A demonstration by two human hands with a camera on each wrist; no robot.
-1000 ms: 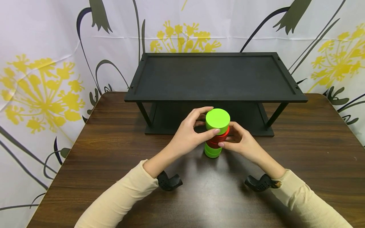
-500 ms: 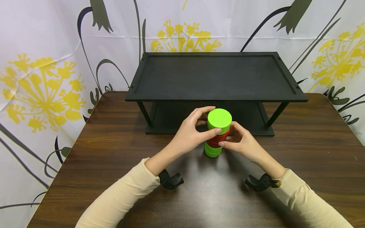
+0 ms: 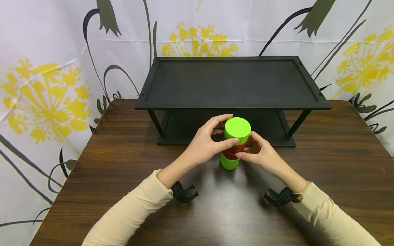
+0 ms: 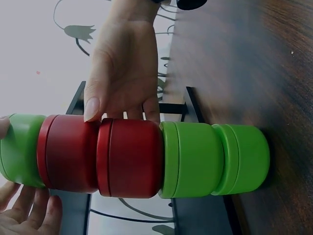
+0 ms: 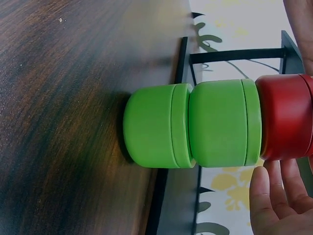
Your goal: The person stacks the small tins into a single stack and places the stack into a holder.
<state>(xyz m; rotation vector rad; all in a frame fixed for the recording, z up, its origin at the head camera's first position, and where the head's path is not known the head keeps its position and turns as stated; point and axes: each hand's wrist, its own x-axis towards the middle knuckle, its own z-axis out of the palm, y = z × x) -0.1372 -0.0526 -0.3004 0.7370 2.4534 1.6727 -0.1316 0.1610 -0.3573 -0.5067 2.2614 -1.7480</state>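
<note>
Likely aligning the stack: five-jar tower (image 4: 132, 157) upright on worktop (image 3: 231, 212), before black shelf (image 3: 234, 83). Left hand (image 3: 205, 143), half-curled, grips top green jar (image 3: 237, 127); right hand (image 3: 263, 152) pinches red jars (image 3: 235, 149). Next probably calls for gentle release.

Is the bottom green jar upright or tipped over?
Upright: the bottom green jar stands on the table, its lid facing up.

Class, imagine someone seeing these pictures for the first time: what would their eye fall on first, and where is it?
Probably the bright stack of five green and red containers, standing on the dark table in front of the black shelf. Next, the hands: the left hand grips the top green container, while the right hand holds the red containers just below.
</note>
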